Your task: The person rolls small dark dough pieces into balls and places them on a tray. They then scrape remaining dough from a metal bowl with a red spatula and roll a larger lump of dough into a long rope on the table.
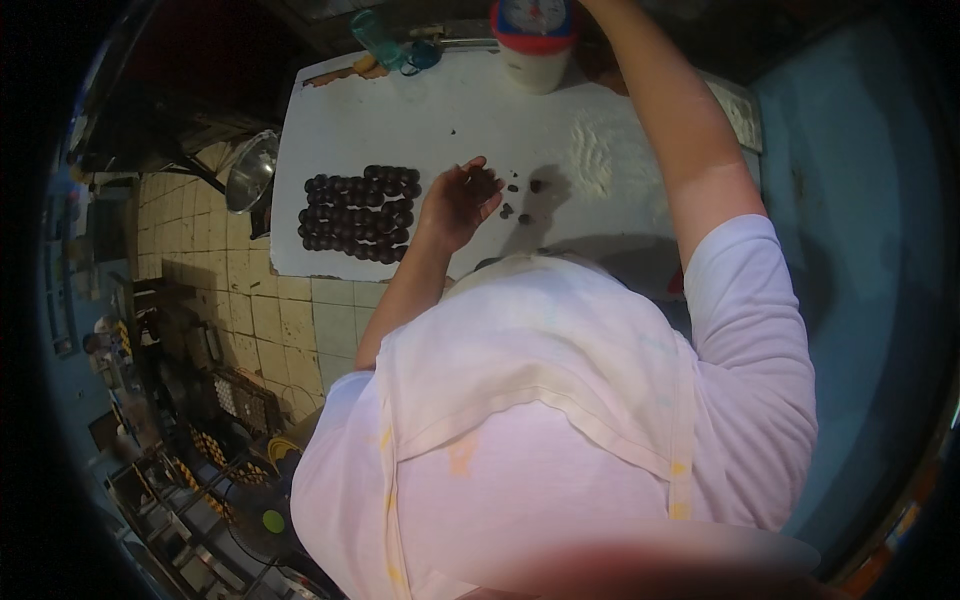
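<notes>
In my left hand (448, 204), palm turned up and fingers curled, rests a dark brown lump of dough (482, 184). Rows of dark brown dough balls (358, 212) sit close together on the white tabletop (480, 105), to the left of this hand. Several small dark dough bits (524, 219) lie scattered just to its right. My right arm (686, 127) reaches forward over the table, and its hand is out of view past the top edge. Near where that arm leaves the picture stands a dial scale (534, 19) with a blue and red top, on a whitish tub (534, 69).
White flour (592, 159) is smeared on the table's right side. A green translucent bottle (376, 39) lies at the back edge. Left of the table is a metal bowl (252, 172). A blue wall (847, 187) rises at right. Egg trays (238, 401) and racks stand behind at lower left.
</notes>
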Demonstrator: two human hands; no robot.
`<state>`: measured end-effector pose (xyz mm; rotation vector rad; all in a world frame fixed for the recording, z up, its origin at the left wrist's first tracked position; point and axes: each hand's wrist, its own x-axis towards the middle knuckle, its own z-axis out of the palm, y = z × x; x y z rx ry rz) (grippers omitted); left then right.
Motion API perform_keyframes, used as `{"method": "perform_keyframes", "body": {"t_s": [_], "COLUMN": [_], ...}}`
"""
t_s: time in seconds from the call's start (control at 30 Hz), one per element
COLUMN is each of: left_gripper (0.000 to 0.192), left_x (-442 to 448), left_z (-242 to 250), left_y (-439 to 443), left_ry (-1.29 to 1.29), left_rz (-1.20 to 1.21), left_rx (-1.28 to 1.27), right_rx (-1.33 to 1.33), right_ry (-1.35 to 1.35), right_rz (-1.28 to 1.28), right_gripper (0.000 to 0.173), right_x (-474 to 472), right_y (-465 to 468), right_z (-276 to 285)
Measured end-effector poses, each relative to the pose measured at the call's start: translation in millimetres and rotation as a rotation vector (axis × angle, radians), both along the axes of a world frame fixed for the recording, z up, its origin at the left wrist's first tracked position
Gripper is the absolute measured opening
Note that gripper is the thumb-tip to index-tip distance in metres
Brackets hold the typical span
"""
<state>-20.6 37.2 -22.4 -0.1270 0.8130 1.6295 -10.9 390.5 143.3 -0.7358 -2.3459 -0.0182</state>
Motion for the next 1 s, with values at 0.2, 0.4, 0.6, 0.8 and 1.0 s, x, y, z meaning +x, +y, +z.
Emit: {"method": "perform_keyframes", "body": {"t_s": [0.2,0.4,0.6,0.8,1.0], "left_gripper": [0.033,0.035,0.04,0.052,0.075], "left_x": [-9.1,-14.2,-17.2,-26.6,-2.6], "left_z": [-5.3,-14.4,-39.8,-64.7,2.7], "left_y": [-3.4,4.0,6.7,15.8,22.1], "left_ry": [0.015,-0.259,-0.201,-0.323,-0.04], "left_rz": [-0.063,0.096,-0.012,-0.282,-0.073], "left_rx": [0.153,0.201,0.29,0.594,0.068], "right_rx": [0.052,-0.126,-0.855,-0.629,-0.683], "right_ry": [0.144,0.472,0.148,-0.001,-0.16], "right_rz": [0.025,0.356,0.556,0.714,0.665], "right_gripper": [0.031,0.025,0.026,0.035,0.048], "right_x": [-1.5,48.0,99.7,116.2,112.9], "right_y": [13.4,-47.2,-145.0,-189.4,-186.2], "right_z": [-21.7,-59.1,-125.3,-133.4,-153.8]}}
